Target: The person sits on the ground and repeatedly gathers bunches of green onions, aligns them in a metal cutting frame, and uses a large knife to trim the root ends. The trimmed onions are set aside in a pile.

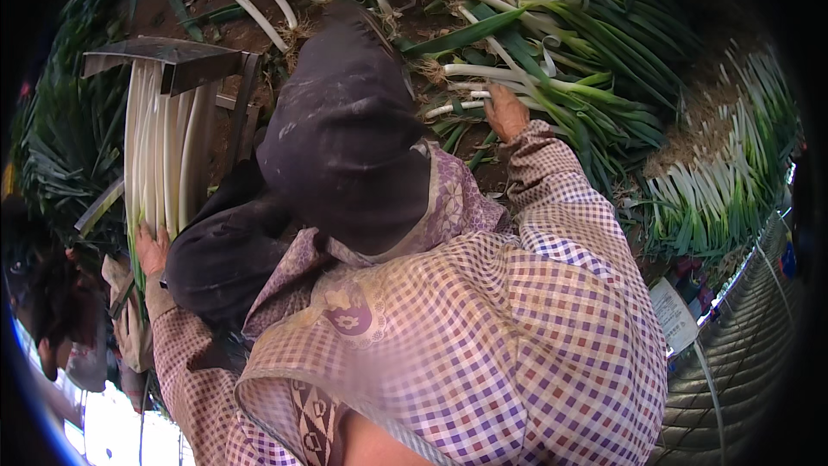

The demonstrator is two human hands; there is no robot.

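Observation:
My left hand [152, 250] lies against the lower part of a row of long green onions [162, 155]. Their white stalks stand side by side in a metal rack [194, 58], root ends hidden under its sheet-metal top. Whether these fingers grip or only touch the stalks is unclear. My right hand [506, 112] reaches into a loose pile of long green onions [569, 87], its fingers curled over a white stalk [480, 94]. Hairy roots of neighbouring onions lie just left of that hand. My dark-clad knee [343, 116] rises between the two arms.
More green onions [272, 0] with roots lie on the brown soil [155, 6] ahead. Dark green leaves [71, 162] heap up left of the rack. At right lies a long row of onions [718, 188], near a printed carton [673, 314] and ribbed sheeting [724, 362].

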